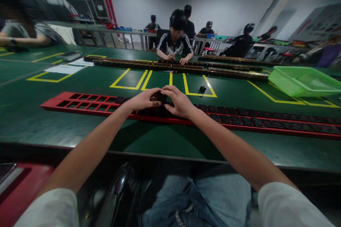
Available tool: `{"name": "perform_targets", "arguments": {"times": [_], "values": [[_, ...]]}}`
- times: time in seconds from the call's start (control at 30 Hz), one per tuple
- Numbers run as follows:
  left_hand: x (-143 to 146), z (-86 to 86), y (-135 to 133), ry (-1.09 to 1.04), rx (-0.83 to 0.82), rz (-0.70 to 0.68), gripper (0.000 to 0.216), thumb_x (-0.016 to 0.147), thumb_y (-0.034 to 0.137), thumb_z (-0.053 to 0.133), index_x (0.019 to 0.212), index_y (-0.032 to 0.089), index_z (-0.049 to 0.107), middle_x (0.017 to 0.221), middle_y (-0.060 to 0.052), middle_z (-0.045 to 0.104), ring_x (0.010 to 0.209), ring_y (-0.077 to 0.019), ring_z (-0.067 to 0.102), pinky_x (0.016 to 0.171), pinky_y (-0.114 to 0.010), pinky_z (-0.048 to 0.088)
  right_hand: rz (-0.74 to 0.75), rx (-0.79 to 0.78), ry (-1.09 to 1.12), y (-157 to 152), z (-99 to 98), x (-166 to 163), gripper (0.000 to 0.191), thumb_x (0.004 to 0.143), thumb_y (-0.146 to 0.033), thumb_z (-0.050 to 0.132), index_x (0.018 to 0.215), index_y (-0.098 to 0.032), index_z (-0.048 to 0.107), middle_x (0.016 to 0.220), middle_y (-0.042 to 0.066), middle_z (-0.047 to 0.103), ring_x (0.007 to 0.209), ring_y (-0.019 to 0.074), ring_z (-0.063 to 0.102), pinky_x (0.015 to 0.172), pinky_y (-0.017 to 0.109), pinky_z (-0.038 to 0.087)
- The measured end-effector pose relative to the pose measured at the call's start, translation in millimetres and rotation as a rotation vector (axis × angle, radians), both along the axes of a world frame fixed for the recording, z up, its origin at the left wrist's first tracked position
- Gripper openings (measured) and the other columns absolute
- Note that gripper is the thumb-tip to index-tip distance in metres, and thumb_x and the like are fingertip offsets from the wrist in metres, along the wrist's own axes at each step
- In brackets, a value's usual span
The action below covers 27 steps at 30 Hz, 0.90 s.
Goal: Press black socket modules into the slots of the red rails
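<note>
A long red strip frame [80, 103] with rows of rectangular slots lies across the green table [39, 124]. Black socket parts fill the slots to the right; the slots at the left stand empty. My left hand [144, 100] and my right hand [179, 102] meet over the middle of the strip, fingers curled and pressed together on a small black part [161, 97] at the strip. Both hands rest on the strip's top.
A green plastic bin [301, 79] stands at the right. Yellow tape outlines [128, 81] and a loose black part [202, 89] lie beyond the strip. Dark strips [160, 64] lie farther back, where a person works opposite. Papers [64, 69] lie at the left.
</note>
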<state>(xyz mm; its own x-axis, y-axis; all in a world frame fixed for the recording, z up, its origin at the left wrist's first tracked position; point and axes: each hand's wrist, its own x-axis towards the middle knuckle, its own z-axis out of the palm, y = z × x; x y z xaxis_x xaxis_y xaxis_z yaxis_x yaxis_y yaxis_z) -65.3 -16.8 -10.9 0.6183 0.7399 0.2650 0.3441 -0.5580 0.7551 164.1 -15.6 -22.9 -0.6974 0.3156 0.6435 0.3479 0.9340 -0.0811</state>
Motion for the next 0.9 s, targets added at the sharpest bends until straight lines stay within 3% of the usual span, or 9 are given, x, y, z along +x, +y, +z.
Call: {"name": "perform_targets", "arguments": {"times": [0.13,0.27,0.4,0.6,0.8,0.9], "values": [[-14.7,3.9,6.1,0.098,0.148,0.150,0.050,0.075,0.033,0.070,0.120,0.018,0.056,0.119,-0.008,0.063,0.103,-0.0218,0.062,0.093,-0.037,0.051,-0.202,-0.183,0.022,9.9,-3.8,0.9,0.041,0.088,-0.023,0.059,0.128,-0.018,0.052,0.132,0.014,0.054,0.127,0.0261,0.050,0.109,0.045,0.044],[-27.5,8.5,9.5,0.148,0.234,0.267,0.048,0.071,0.030,0.068,0.116,0.017,0.057,0.114,-0.008,0.063,0.103,-0.0223,0.060,0.091,-0.037,0.050,-0.356,-0.350,-0.287,13.8,-6.0,-4.1,0.021,0.096,-0.028,0.052,0.109,-0.016,0.062,0.116,0.012,0.065,0.110,0.0245,0.060,0.098,0.038,0.047],[-40.9,17.2,8.7,0.187,0.287,0.268,0.050,0.076,0.037,0.067,0.123,0.019,0.057,0.117,-0.007,0.061,0.104,-0.0219,0.058,0.093,-0.038,0.048,-0.390,-0.389,-0.387,10.5,-3.1,-7.6,0.025,0.101,-0.032,0.045,0.107,-0.018,0.065,0.109,0.011,0.071,0.098,0.0235,0.065,0.087,0.033,0.048],[-58.4,24.2,14.4,0.356,0.360,0.349,0.038,0.074,0.051,0.069,0.091,0.017,0.063,0.096,-0.005,0.058,0.086,-0.0191,0.055,0.079,-0.032,0.045,-0.371,-0.414,-0.353,8.2,-0.7,-7.3,0.029,0.101,-0.034,0.046,0.113,-0.018,0.067,0.115,0.011,0.072,0.102,0.0243,0.066,0.087,0.033,0.047],[-62.2,27.1,10.2,0.516,0.186,0.410,0.039,0.081,0.059,0.058,0.084,0.020,0.060,0.078,-0.003,0.061,0.072,-0.0174,0.053,0.066,-0.030,0.036,-0.385,-0.431,-0.363,6.6,2.0,-7.3,0.029,0.100,-0.033,0.047,0.114,-0.018,0.068,0.115,0.011,0.072,0.101,0.0246,0.066,0.086,0.034,0.047],[-64.8,28.2,8.8,0.583,0.175,0.436,0.037,0.081,0.058,0.057,0.078,0.021,0.056,0.076,-0.003,0.061,0.070,-0.0175,0.053,0.065,-0.030,0.033,-0.386,-0.444,-0.366,5.0,3.6,-7.3,0.030,0.101,-0.033,0.047,0.114,-0.018,0.068,0.115,0.011,0.072,0.100,0.0240,0.065,0.086,0.033,0.046]]}}
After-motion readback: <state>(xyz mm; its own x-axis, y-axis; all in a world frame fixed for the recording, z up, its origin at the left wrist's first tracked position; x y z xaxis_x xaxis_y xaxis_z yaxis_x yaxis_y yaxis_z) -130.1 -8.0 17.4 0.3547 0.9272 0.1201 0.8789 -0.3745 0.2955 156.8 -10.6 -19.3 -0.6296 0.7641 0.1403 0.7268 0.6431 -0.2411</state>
